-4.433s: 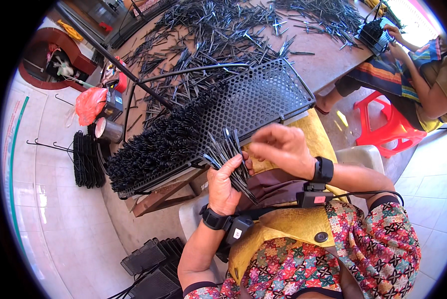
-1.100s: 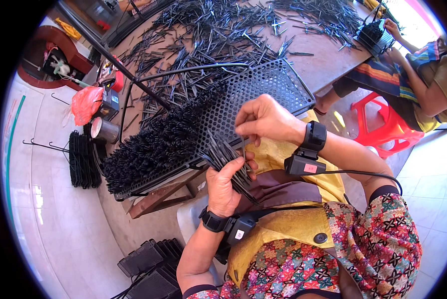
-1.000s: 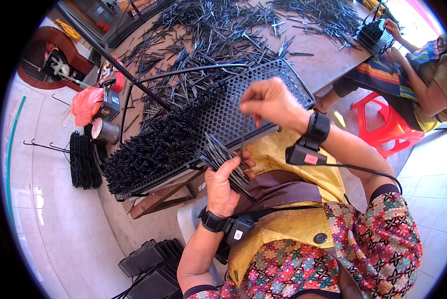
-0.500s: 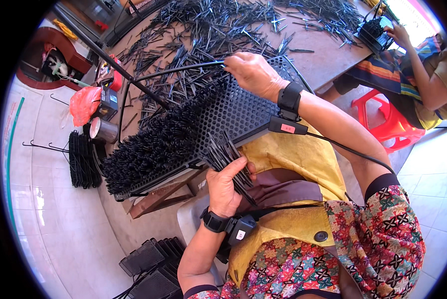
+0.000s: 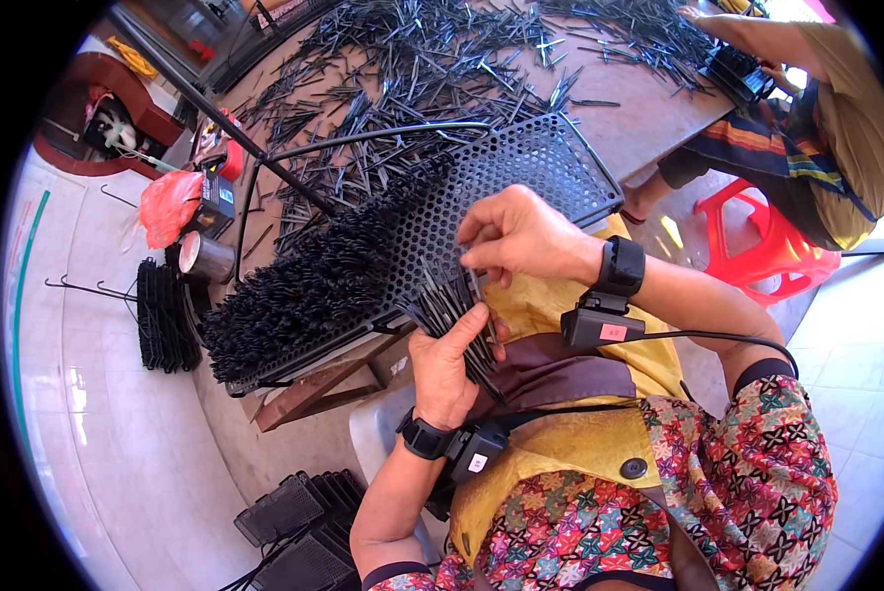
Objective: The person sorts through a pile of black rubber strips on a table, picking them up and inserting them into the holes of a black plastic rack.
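My left hand (image 5: 445, 372) is closed round a bundle of thin black strips (image 5: 449, 313), their upper ends fanned out beside the rack. Just above those ends, my right hand (image 5: 526, 236) has its fingertips pinched together; what they hold, if anything, I cannot make out. In front of me a black perforated metal rack (image 5: 536, 163) lies tilted on the table's near edge. Dense black tufts (image 5: 304, 281) fill its left part, while bare holes show on its right. A long black rod handle (image 5: 373, 136) arches over the rack.
Loose black strips (image 5: 403, 59) are heaped over the table (image 5: 639, 138). On the right a co-worker (image 5: 836, 128) sits by a red plastic stool (image 5: 757, 246). More black racks (image 5: 304, 522) lie on the floor. A can (image 5: 205, 258) and a red plastic bag (image 5: 170, 209) stand at left.
My right hand has come down from the rod handle at the rack's far side to the bundle's upper ends. My left hand stays put. The co-worker has leaned forward, reaching over the table.
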{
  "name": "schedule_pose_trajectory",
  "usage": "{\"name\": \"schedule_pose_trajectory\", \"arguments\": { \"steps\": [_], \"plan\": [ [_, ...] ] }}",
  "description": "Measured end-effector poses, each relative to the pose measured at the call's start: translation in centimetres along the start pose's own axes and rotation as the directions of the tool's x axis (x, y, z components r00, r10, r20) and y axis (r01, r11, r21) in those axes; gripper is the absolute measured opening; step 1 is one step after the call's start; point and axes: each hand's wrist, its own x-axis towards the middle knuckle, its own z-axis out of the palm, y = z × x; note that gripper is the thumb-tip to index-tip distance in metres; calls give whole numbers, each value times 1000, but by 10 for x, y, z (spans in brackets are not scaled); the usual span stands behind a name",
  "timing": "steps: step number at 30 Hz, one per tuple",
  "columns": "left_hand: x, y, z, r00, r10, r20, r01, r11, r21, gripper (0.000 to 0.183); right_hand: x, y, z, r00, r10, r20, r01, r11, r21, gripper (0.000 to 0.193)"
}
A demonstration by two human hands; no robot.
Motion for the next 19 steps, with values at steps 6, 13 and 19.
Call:
{"name": "schedule_pose_trajectory", "arguments": {
  "steps": [6,13,19],
  "plan": [
    [5,-4,-12,999,-19,-43,17,998,-55,13,19,-4,-30,878,-295,-378,245,954,-174,17],
    [3,-6,-9,996,-22,-87,8,986,-165,12,60,-2,-40,435,-811,-393,455,574,-681,14],
    [5,-9,-18,1000,-21,-21,20,997,-78,17,75,13,-42,591,-804,-63,356,331,-874,21]
  ]
}}
